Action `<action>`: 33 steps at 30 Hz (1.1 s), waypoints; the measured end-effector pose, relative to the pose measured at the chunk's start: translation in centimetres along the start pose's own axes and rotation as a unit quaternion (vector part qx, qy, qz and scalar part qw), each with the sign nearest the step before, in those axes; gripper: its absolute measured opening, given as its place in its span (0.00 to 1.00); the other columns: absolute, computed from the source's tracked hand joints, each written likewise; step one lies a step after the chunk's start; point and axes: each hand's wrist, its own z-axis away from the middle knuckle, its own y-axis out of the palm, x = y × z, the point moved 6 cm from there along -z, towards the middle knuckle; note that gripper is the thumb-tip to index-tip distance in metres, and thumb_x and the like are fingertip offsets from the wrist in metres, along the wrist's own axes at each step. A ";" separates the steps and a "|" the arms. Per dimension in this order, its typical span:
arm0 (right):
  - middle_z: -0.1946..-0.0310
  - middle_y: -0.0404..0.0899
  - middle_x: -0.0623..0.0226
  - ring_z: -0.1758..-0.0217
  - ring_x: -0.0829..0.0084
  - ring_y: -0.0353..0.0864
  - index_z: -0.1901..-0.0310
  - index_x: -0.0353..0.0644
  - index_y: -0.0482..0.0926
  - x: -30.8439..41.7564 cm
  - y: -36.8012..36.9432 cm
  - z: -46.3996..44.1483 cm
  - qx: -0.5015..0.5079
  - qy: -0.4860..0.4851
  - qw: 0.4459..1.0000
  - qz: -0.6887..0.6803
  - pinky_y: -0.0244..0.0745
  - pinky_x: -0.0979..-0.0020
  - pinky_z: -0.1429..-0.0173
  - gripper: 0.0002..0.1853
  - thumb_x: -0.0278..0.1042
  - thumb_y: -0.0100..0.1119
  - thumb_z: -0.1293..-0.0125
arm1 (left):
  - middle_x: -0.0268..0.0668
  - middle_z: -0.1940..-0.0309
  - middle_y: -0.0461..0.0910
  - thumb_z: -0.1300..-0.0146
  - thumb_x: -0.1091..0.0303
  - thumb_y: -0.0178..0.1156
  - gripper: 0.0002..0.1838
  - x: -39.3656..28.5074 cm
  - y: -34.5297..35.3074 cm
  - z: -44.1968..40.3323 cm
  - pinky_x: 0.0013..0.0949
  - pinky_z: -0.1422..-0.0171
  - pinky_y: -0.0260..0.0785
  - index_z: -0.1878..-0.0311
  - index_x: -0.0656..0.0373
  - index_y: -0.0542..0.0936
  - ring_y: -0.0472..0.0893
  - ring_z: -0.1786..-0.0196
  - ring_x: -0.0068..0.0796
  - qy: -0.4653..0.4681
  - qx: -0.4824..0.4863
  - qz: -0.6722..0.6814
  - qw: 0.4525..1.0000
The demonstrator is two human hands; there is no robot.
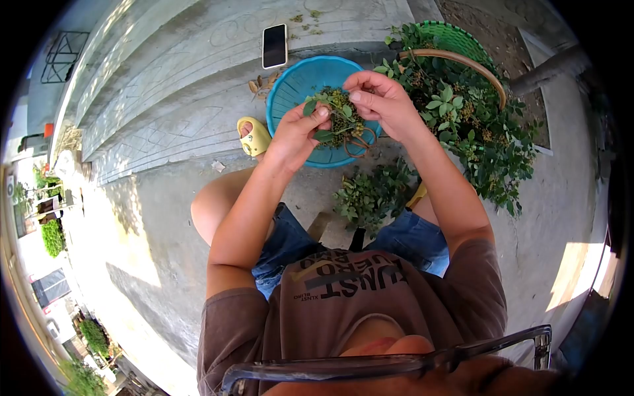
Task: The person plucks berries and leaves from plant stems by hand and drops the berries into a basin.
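My left hand (300, 134) is closed on a leafy sprig (310, 107), thumb pressed against the fingers, over the blue basin (284, 86). Just to the right, my right hand (384, 104) has thumb and forefinger pinched together at the basin's rim; whatever lies between those fingertips is too small to make out. Below both hands, clusters of small green berries (341, 104) with stems are heaped in the basin. A brown looped object (357, 148) lies at the basin's near right side, partly hidden.
A green woven basket (456, 36) with a curved handle (465, 59) overflows with leafy berry branches (485, 138) at right. Cut leaves (373, 195) lie between my legs. A phone (275, 46) rests on the step, above my yellow slipper (253, 137).
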 end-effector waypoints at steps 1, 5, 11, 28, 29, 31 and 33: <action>0.73 0.69 0.75 0.73 0.81 0.66 0.57 0.38 0.78 0.2 0.2 0.1 -0.001 0.000 1.000 0.000 0.60 0.79 0.72 0.08 0.26 0.59 0.39 | 0.27 0.68 0.72 0.36 0.69 0.58 0.05 0.0 0.0 0.1 0.24 0.60 0.66 0.59 0.57 0.75 0.70 0.65 0.20 -0.004 -0.007 0.000 1.000; 0.76 0.67 0.75 0.76 0.81 0.64 0.65 0.42 0.81 3.0 2.1 1.1 0.001 -0.196 0.890 0.412 0.62 0.76 0.73 0.05 0.28 0.65 0.44 | 0.27 0.68 0.73 0.36 0.70 0.59 0.06 -0.3 0.3 0.2 0.25 0.59 0.67 0.57 0.58 0.76 0.71 0.65 0.19 0.002 -0.020 -0.018 1.000; 0.74 0.71 0.69 0.75 0.72 0.71 0.67 0.42 0.79 3.4 2.9 1.6 -0.005 -0.258 0.812 0.524 0.67 0.71 0.72 0.05 0.27 0.64 0.46 | 0.26 0.65 0.75 0.35 0.68 0.59 0.06 0.0 0.0 0.1 0.23 0.55 0.66 0.58 0.59 0.77 0.72 0.63 0.16 0.006 -0.021 -0.035 0.999; 0.75 0.74 0.79 0.76 0.87 0.66 0.66 0.37 0.80 0.7 -1.3 0.0 -0.146 -0.069 0.962 0.221 0.64 0.82 0.71 0.04 0.26 0.60 0.42 | 0.26 0.67 0.74 0.33 0.68 0.56 0.06 -1.0 -0.8 0.1 0.25 0.56 0.67 0.57 0.58 0.76 0.72 0.63 0.17 0.090 -0.057 -0.139 0.985; 0.78 0.70 0.79 0.78 0.87 0.62 0.64 0.37 0.77 0.6 -1.7 0.0 -0.138 -0.046 0.981 0.127 0.58 0.82 0.75 0.03 0.26 0.57 0.39 | 0.27 0.67 0.73 0.33 0.68 0.56 0.06 -0.9 -1.2 0.2 0.26 0.56 0.67 0.57 0.58 0.76 0.72 0.63 0.17 0.071 -0.076 -0.130 0.986; 0.80 0.66 0.78 0.79 0.86 0.58 0.63 0.38 0.73 0.1 -2.5 -0.4 -0.114 -0.031 0.993 -0.021 0.52 0.80 0.77 0.03 0.26 0.52 0.36 | 0.27 0.68 0.73 0.33 0.68 0.56 0.06 -0.9 -1.5 0.0 0.27 0.56 0.68 0.57 0.58 0.76 0.72 0.63 0.18 0.077 -0.073 -0.103 0.989; 0.80 0.65 0.77 0.79 0.86 0.58 0.63 0.39 0.73 -0.5 -2.5 -0.5 -0.144 -0.011 0.989 -0.041 0.51 0.80 0.78 0.02 0.27 0.51 0.35 | 0.26 0.68 0.73 0.33 0.68 0.56 0.06 -1.0 -1.5 0.0 0.27 0.56 0.68 0.57 0.58 0.76 0.72 0.64 0.18 0.082 -0.067 -0.076 0.991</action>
